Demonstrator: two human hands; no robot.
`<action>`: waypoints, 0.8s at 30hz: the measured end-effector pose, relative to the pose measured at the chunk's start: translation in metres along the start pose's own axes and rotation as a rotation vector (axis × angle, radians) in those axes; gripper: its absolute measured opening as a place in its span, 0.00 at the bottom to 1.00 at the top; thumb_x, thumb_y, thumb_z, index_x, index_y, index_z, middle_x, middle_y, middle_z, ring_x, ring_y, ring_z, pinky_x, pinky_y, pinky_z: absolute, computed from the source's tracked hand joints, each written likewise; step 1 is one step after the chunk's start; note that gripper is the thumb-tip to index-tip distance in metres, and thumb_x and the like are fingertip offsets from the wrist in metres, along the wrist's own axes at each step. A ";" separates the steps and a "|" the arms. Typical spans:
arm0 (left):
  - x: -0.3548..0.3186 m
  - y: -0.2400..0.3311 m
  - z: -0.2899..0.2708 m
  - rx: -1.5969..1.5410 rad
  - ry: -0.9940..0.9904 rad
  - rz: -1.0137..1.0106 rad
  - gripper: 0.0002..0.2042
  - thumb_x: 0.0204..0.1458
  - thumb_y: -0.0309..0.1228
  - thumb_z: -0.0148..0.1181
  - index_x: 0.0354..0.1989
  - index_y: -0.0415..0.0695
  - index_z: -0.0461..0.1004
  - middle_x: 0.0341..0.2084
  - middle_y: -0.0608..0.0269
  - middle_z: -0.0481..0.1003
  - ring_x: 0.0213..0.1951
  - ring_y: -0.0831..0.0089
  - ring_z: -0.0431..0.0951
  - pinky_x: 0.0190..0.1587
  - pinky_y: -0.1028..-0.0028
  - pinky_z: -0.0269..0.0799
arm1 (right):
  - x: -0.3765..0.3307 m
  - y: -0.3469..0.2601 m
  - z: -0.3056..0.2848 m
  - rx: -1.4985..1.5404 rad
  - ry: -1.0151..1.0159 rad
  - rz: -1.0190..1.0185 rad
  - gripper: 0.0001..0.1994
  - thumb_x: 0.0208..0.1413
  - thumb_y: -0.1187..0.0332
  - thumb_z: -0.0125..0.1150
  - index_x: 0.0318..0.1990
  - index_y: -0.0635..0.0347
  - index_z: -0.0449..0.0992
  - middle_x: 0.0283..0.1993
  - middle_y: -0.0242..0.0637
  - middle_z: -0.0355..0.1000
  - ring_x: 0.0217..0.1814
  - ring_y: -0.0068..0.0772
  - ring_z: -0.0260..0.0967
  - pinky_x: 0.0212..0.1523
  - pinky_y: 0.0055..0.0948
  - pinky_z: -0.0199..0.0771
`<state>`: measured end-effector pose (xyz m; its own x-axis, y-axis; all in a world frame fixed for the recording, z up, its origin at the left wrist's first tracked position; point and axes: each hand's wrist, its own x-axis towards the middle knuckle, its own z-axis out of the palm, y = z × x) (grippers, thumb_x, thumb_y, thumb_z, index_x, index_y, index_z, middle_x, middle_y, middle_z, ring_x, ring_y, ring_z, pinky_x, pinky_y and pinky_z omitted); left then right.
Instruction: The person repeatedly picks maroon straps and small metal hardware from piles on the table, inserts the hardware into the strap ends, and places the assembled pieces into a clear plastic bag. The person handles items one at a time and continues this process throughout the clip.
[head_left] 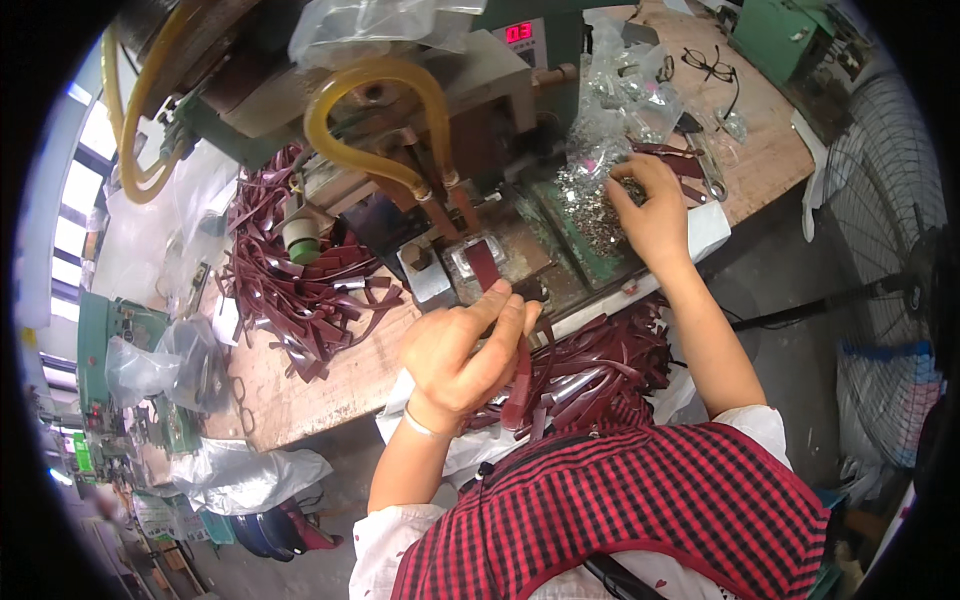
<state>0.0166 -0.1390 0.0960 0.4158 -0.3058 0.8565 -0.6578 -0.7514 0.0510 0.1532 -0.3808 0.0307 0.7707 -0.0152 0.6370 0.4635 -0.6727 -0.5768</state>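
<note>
Nearest, a heap of dark red straps (590, 375) lies at the person's lap, just below and to the right of the left hand (462, 350). That hand's grip is closed, thumb and fingers pinched on a dark red strap (522, 380) that hangs down from the fist toward the heap. Just above the left grip, another short piece of dark red strap (484, 264) lies flat in the metal holder (470, 265) of the machine (420, 130). To the left of the left grip, a second heap of dark red straps (300, 290) is spread across the wooden surface (300, 390).

Farther out, the right hand (652, 212) rests on a pile of small metal parts (592, 205) on the green tray. Its fingers are curled down into the parts; whether they hold any cannot be told. Just beyond the right grip sit clear plastic bags (625, 100) of similar parts. Beyond those, a pair of black glasses (712, 66) lies on the surface. A yellow hose (375, 95) loops over the machine, well above the left grip.
</note>
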 end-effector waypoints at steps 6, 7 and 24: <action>0.003 -0.005 -0.001 0.006 -0.009 0.031 0.13 0.41 0.23 0.80 0.34 0.46 0.82 0.29 0.63 0.82 0.23 0.72 0.79 0.22 0.75 0.73 | -0.014 -0.006 0.015 -0.134 -0.258 -0.288 0.13 0.49 0.70 0.69 0.43 0.58 0.78 0.54 0.42 0.73 0.61 0.51 0.69 0.51 0.47 0.73; 0.003 -0.003 0.000 -0.002 -0.002 0.014 0.12 0.41 0.23 0.79 0.34 0.46 0.83 0.29 0.62 0.82 0.22 0.72 0.79 0.22 0.74 0.72 | -0.011 -0.007 0.020 -0.124 -0.326 -0.385 0.15 0.48 0.71 0.69 0.44 0.58 0.76 0.56 0.42 0.72 0.62 0.51 0.69 0.50 0.48 0.74; -0.042 -0.064 -0.122 0.469 -0.255 -0.451 0.14 0.42 0.18 0.70 0.39 0.46 0.86 0.46 0.57 0.80 0.44 0.58 0.78 0.49 0.64 0.72 | -0.006 -0.023 0.009 0.293 -0.171 0.144 0.08 0.56 0.74 0.69 0.43 0.64 0.83 0.40 0.38 0.82 0.44 0.29 0.79 0.50 0.27 0.75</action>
<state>-0.0351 -0.0067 0.1191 0.7567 0.0112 0.6537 -0.0692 -0.9929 0.0971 0.1418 -0.3584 0.0359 0.8876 0.0462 0.4582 0.4314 -0.4317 -0.7922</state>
